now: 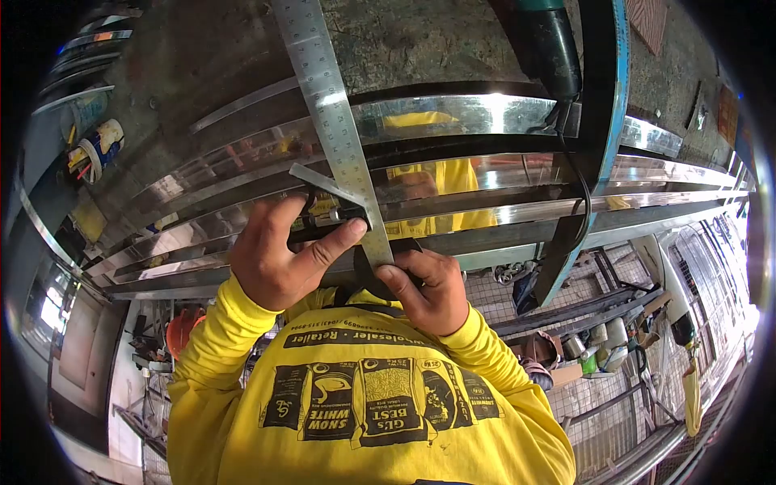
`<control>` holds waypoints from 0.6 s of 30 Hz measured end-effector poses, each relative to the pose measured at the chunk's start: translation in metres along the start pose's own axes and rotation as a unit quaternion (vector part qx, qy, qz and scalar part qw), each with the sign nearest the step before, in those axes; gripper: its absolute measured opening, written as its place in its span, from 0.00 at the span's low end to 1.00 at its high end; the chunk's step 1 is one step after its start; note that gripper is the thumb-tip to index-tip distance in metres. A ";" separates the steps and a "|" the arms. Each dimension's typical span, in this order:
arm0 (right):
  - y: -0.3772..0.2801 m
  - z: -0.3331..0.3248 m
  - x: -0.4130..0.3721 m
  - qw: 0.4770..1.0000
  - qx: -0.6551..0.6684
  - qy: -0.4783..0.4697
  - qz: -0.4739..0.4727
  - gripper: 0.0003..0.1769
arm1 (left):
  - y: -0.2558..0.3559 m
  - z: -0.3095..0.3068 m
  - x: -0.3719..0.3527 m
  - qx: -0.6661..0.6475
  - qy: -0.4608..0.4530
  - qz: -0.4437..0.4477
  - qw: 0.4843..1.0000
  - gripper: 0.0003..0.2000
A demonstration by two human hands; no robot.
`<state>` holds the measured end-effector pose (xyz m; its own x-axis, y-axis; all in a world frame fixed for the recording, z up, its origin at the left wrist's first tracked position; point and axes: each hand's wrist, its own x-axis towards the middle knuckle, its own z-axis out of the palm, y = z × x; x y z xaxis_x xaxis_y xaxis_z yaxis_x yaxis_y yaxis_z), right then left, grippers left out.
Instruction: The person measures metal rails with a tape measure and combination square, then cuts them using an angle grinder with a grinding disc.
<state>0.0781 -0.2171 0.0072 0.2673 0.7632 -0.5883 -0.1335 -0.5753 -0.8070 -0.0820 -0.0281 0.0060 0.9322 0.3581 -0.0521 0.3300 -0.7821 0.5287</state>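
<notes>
A long steel ruler [330, 113] with engraved markings runs from the top of the view down to my hands. Near its lower end sits a dark square head [353, 215] with a metal knob and a thin flat metal edge. My left hand [271, 250] is closed, its thumb and fingers around this head. My right hand [428, 289] pinches the ruler's near end between thumb and fingers, beside a dark piece partly hidden by them. Beneath the ruler lie several long, shiny metal bars [453, 115], side by side across the bench.
A dark power tool [558, 56] with a black cord [580, 182] lies at upper right, near a blue-edged metal bar [621, 89]. A cup of tools [101, 145] stands at left. Wire mesh racks [610, 408] with bottles and metal pieces are at lower right.
</notes>
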 end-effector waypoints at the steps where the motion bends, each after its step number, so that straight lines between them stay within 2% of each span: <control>1: 0.000 0.000 0.000 1.000 0.001 0.001 -0.002 0.07 | 0.000 0.001 0.002 0.010 0.008 -0.001 1.000 0.27; 2: -0.001 0.000 0.000 1.000 0.001 0.002 -0.004 0.07 | 0.001 0.001 0.003 0.019 0.017 -0.002 1.000 0.24; 6: -0.002 0.001 0.000 1.000 0.001 0.008 0.010 0.08 | 0.001 0.000 0.003 0.026 0.014 -0.001 1.000 0.24; 9: 0.001 -0.003 -0.001 1.000 -0.016 -0.023 0.008 0.06 | 0.001 0.001 0.003 0.023 0.015 0.000 1.000 0.24; 12: -0.013 -0.011 -0.011 1.000 -0.007 0.000 0.023 0.19 | 0.000 0.003 0.003 0.019 0.026 0.003 0.999 0.24; 15: -0.022 -0.026 -0.040 0.989 -0.064 0.131 -0.017 0.35 | 0.000 0.002 0.001 0.016 0.017 0.006 1.000 0.27; 16: -0.025 -0.028 -0.048 0.988 0.002 0.151 -0.037 0.39 | 0.000 0.001 -0.001 0.008 0.007 0.003 1.000 0.30; 17: -0.031 -0.029 -0.049 0.983 -0.014 0.175 -0.054 0.37 | 0.000 0.000 -0.003 0.000 -0.002 0.000 1.000 0.33; 18: -0.038 -0.029 -0.048 0.977 -0.031 0.200 -0.071 0.34 | 0.000 0.002 -0.002 0.007 0.009 0.005 1.000 0.31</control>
<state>0.0981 -0.2408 0.0677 0.6321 0.6673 -0.3939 -0.0138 -0.4986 -0.8667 -0.0837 -0.0295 0.0048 0.9328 0.3589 -0.0324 0.3229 -0.7925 0.5174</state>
